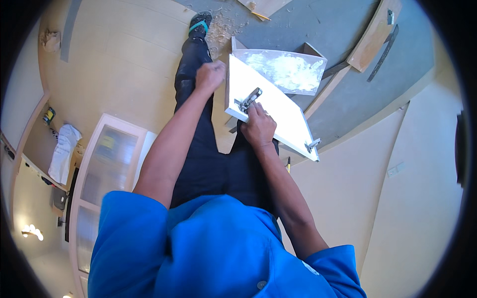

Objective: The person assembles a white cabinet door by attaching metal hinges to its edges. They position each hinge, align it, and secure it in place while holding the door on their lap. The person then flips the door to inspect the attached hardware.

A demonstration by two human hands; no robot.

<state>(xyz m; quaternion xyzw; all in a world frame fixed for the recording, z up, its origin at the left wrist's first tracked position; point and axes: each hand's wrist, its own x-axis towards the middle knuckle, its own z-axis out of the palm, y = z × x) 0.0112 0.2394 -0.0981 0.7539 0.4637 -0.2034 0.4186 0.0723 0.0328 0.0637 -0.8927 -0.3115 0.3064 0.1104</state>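
A white cabinet door (283, 116) lies tilted in front of me, with a metal hinge (250, 99) near its left end and a second metal hinge (313, 144) at its right corner. My right hand (258, 125) has its curled fingers at the left hinge, seeming to grip its near end. Just off the door's left edge, my left hand (210, 77) is closed and slightly blurred; whatever it may hold is hidden. Behind the door stands a wooden piece with a white-smeared face (283, 69).
Wood shavings (223, 30) litter the floor beside my sandalled foot (200, 22). A pencil (261, 16) lies on a board at the far edge. Wooden planks (375, 37) are at the far right. A glazed white door frame (107, 164) stands left.
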